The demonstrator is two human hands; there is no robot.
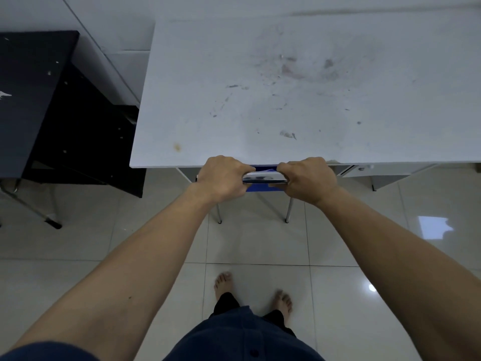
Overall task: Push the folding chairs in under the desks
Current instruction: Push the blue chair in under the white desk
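Observation:
A folding chair (264,178) with a shiny metal top bar and a blue backrest sits at the front edge of a stained white desk (273,95). Most of the chair is hidden beneath the desktop; only the bar, a strip of blue and two thin rear legs show. My left hand (223,178) is shut on the left end of the bar. My right hand (305,178) is shut on its right end. Both arms are stretched forward.
A dark desk (28,100) stands at the left with a black panel and a metal leg beneath it. A white wall runs behind both desks. My bare feet (252,293) stand on glossy white floor tiles. A white unit (364,170) shows under the desk's right side.

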